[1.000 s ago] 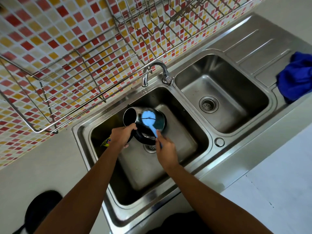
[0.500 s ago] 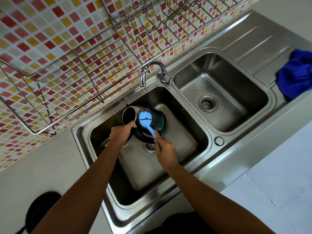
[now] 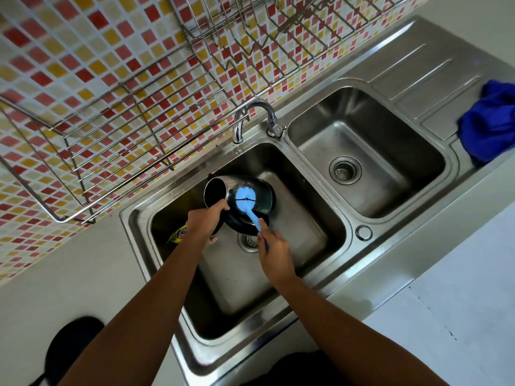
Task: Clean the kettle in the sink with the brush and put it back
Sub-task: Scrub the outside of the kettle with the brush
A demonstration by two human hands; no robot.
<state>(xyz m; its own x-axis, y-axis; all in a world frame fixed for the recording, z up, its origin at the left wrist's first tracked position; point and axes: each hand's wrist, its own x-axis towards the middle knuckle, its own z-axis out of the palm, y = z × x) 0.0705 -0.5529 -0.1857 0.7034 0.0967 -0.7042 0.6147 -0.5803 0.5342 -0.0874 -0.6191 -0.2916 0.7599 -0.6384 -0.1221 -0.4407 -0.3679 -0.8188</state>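
Left hand (image 3: pixel 207 220) clamps tilted kettle (image 3: pixel 237 197) steady over sink (image 3: pixel 312 218); right hand (image 3: pixel 274 253) grips brush (image 3: pixel 246 200), scrubbing its side

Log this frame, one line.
scrub | left hand holds kettle | right hand holds brush on kettle | left sink basin

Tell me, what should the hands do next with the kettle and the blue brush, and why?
Probably keep scrubbing: sweep the brush around the side of the kettle. The left hand holds the kettle tilted over the left sink basin, and the right hand has the brush head against its metal wall.
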